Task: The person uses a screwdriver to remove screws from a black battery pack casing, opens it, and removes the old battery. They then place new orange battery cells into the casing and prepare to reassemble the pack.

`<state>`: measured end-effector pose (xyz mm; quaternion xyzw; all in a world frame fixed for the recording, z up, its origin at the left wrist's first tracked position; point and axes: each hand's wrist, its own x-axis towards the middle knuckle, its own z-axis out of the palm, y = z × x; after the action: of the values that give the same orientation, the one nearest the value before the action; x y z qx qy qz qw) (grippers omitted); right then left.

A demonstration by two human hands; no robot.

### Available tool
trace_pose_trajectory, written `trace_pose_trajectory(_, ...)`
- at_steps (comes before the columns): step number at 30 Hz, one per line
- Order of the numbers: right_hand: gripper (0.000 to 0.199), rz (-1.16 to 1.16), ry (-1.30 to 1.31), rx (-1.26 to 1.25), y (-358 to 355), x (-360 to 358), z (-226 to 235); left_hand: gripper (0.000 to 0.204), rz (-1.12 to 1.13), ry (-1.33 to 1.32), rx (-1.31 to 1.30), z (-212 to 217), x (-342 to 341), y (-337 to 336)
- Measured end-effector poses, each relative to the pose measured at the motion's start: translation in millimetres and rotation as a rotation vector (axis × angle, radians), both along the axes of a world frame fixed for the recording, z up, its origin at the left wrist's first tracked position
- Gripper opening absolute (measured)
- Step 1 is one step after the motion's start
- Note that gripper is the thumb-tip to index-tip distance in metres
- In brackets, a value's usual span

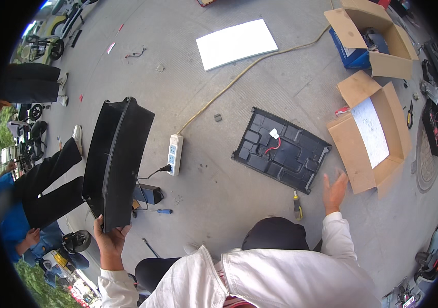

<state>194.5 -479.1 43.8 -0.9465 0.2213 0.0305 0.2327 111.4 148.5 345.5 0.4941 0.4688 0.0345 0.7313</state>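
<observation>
From the head view, I see two open cardboard boxes over on the right. The farther box (344,30) has dark objects in it, too jumbled to make out, and a blue carton (351,54) shows at its left side, whether inside or beside I can't tell. The nearer box (347,149) has its flaps spread, with a white sheet (370,132) lying in it.

The left hand (110,244) is closed around the lower end of a black casing (126,159), a long, hollow, stiff-looking shell held up off the ground and tilted. The right hand (335,192) is open, its fingers spread and a bit blurred, between the nearer box and a black tray (260,165).

That tray lies on the grey concrete floor (203,187), rectangular, moulded into raised blocks and channels; in it sit a white connector (274,133) and a curled red wire (274,147). Just below it is a yellow-and-black screwdriver (297,206). Farther off lies a flat white slab (237,43), smooth-faced, with a yellowish cable (239,77) running past its edge to a white power strip (175,154).
</observation>
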Motion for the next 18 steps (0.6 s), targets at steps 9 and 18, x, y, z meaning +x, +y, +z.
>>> trace_pose_trajectory(9, 0.036, 0.115, 0.292, 0.317, 7.3, 28.4, -76.3, 0.060, -0.153, 0.257, -0.021, -66.0, 117.7, 34.9)
trace_pose_trajectory(18, 0.039, 0.120, 0.114, 0.166, 0.7, 115.8, 73.7, 0.031, -0.111, 0.118, -0.112, -259.2, 204.6, 84.9)
